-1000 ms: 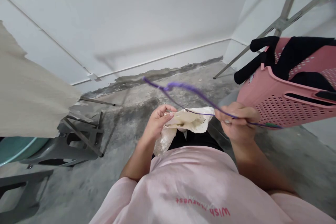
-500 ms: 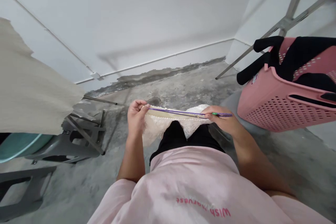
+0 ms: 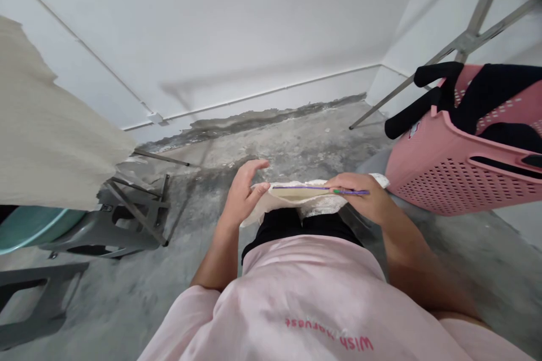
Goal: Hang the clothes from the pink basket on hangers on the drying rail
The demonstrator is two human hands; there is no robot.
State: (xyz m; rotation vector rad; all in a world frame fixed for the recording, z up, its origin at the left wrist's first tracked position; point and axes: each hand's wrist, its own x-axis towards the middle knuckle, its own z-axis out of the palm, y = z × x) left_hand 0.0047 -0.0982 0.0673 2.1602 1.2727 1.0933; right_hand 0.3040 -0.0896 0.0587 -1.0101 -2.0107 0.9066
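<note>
A cream-white lacy garment [image 3: 319,205] hangs in front of my black trousers, its upper opening facing me. Along that opening lies a thin purple hanger [image 3: 298,187] with a small green part near its right end. My right hand [image 3: 355,194] is closed on the hanger and the garment's edge. At the garment's left end is my left hand [image 3: 249,192], its thumb and forefinger apart; the thumb rests by the cloth. Its other fingers are partly hidden.
A pink perforated basket [image 3: 466,175] with black cloth over its rim stands at the right, beside a metal rack [image 3: 466,39]. At the left are beige cloth [image 3: 55,141], a teal basin [image 3: 46,228] and grey stools [image 3: 42,299].
My left hand has moved right and its fingers have opened. The garment's edge has slackened and bunched closer together. The hanger is still in my right hand.
</note>
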